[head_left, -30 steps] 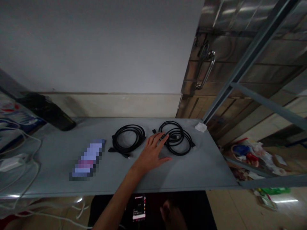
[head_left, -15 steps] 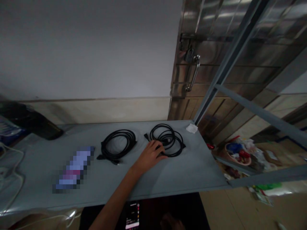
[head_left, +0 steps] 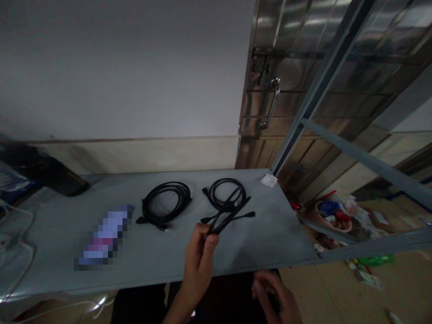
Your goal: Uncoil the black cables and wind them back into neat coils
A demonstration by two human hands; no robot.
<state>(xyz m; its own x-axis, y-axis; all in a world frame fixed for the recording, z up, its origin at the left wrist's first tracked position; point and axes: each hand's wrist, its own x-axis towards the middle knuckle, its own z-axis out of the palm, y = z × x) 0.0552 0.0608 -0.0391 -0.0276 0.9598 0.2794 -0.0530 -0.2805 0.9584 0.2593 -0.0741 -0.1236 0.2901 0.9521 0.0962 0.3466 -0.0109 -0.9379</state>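
Black cable (head_left: 232, 217): bunched narrow, pinched between the thumb and fingers of my left hand (head_left: 199, 257), over the grey table (head_left: 276, 236).
Far coil (head_left: 227, 180): round, just beyond that bunch; they overlap in view, and I cannot tell whether they touch.
Third coil (head_left: 185, 200): on the table, apart from my grip, near a blurred flat object (head_left: 105, 236).
Right hand (head_left: 276, 294): loosely curled; I cannot tell whether its fingertips meet.
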